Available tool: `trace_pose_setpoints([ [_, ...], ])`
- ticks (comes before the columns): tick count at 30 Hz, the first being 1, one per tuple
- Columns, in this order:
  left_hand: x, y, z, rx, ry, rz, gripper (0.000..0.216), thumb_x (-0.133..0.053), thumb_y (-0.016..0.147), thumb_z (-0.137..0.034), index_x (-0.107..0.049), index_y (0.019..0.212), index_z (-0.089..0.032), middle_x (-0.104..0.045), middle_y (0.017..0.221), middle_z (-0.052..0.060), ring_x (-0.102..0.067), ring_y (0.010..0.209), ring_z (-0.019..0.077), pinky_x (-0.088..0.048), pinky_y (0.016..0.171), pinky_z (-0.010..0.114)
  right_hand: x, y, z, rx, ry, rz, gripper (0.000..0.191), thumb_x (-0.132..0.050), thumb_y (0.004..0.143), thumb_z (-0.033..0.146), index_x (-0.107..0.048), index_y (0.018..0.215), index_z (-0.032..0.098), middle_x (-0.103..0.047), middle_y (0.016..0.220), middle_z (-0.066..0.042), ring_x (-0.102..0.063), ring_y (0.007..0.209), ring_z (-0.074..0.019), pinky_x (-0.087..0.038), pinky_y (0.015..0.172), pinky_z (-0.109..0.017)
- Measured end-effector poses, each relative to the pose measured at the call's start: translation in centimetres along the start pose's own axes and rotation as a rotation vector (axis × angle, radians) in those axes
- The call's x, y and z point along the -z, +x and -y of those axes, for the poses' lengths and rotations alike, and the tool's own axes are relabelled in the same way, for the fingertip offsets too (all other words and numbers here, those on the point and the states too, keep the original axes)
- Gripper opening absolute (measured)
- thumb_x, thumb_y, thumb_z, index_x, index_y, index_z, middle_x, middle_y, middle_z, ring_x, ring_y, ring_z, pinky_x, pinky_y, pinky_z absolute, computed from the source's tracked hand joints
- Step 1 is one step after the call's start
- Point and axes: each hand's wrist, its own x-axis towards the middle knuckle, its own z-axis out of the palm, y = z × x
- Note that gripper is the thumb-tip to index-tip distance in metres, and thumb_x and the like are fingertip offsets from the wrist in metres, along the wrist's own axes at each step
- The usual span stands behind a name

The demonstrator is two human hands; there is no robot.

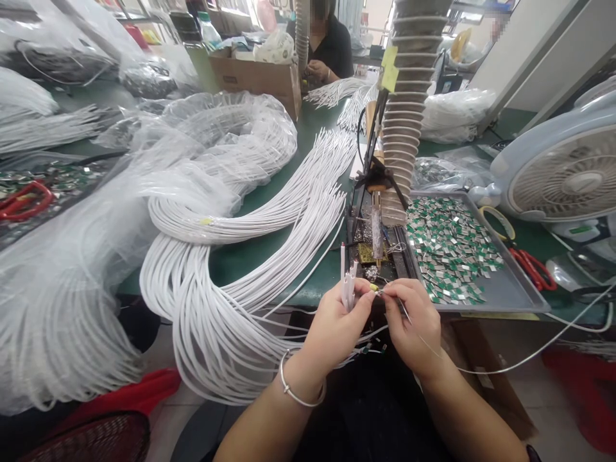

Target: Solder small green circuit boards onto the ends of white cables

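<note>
Head cam: your L hand [337,321] grips white plastic cables [348,292] w/ ends up; R hand [414,321] pinches thin silvery wire [495,372], trailing right, fingertips just nearside of upright grey soldering iron [377,224].

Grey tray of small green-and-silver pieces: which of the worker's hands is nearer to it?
The right hand, by the near left corner of the grey tray; the left hand is farther away, on the right hand's left.

Pale fan [572,167], right | cardboard box [260,80], far side | dark-shirted person [337,48], far back
</note>
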Motion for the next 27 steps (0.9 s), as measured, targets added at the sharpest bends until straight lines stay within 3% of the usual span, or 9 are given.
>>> trace_pose_setpoints([
  [6, 0.3, -0.1, -0.7, -0.006, 0.056, 0.04, 0.009, -0.055, 0.08, -0.023, -0.053, 0.073, -0.018, -0.058, 0.079, 0.002, -0.054, 0.076, 0.0155, -0.044, 0.076, 0.03, 0.2, -0.1, 0.3, 0.059, 0.017, 0.023, 0.028, -0.044, 0.085, 0.007, -0.055, 0.109, 0.017, -0.063, 0.096, -0.01, -0.062, 0.092, -0.0182, -0.055, 0.079, -0.034],
  [11, -0.1, 0.1, -1.1, -0.033, 0.023, 0.012, 0.009, -0.054, 0.078, -0.02, -0.052, 0.07, -0.017, -0.059, 0.087, 0.005, -0.057, 0.083, 0.0168, -0.044, 0.08, 0.03, -0.1, -0.9, 0.3, -0.088, 0.108, -0.047, 0.039, -0.041, 0.087, 0.01, -0.044, 0.125, 0.018, -0.066, 0.098, -0.008, -0.067, 0.084, -0.0162, -0.058, 0.073, -0.032],
  [15, -0.2, 0.3, -1.6, -0.024, 0.023, -0.014, 0.009, -0.054, 0.077, -0.019, -0.051, 0.069, -0.017, -0.058, 0.088, 0.004, -0.056, 0.081, 0.0157, -0.044, 0.075, 0.029, -0.3, -1.2, 0.2, -0.175, 0.177, -0.107, 0.03, -0.044, 0.087, 0.01, -0.05, 0.115, 0.021, -0.069, 0.094, -0.005, -0.069, 0.08, -0.0143, -0.058, 0.072, -0.028],
  [19, -0.2, 0.4, -1.9, -0.039, 0.023, -0.026, 0.01, -0.054, 0.078, -0.019, -0.05, 0.068, -0.018, -0.058, 0.089, 0.004, -0.056, 0.08, 0.0149, -0.044, 0.074, 0.028, -0.1, -0.8, 0.2, -0.112, 0.142, -0.108, 0.023, -0.047, 0.086, 0.008, -0.057, 0.101, 0.021, -0.07, 0.093, -0.005, -0.068, 0.087, -0.016, -0.058, 0.077, -0.03],
  [27, -0.3, 0.7, -2.2, -0.076, 0.078, -0.059, 0.01, -0.054, 0.077, -0.018, -0.051, 0.068, -0.018, -0.06, 0.086, 0.004, -0.057, 0.078, 0.0155, -0.045, 0.075, 0.029, -0.1, 0.0, 0.3, -0.064, 0.137, -0.099, 0.02, -0.047, 0.085, 0.008, -0.058, 0.097, 0.019, -0.069, 0.093, -0.007, -0.068, 0.089, -0.0177, -0.057, 0.076, -0.034],
])
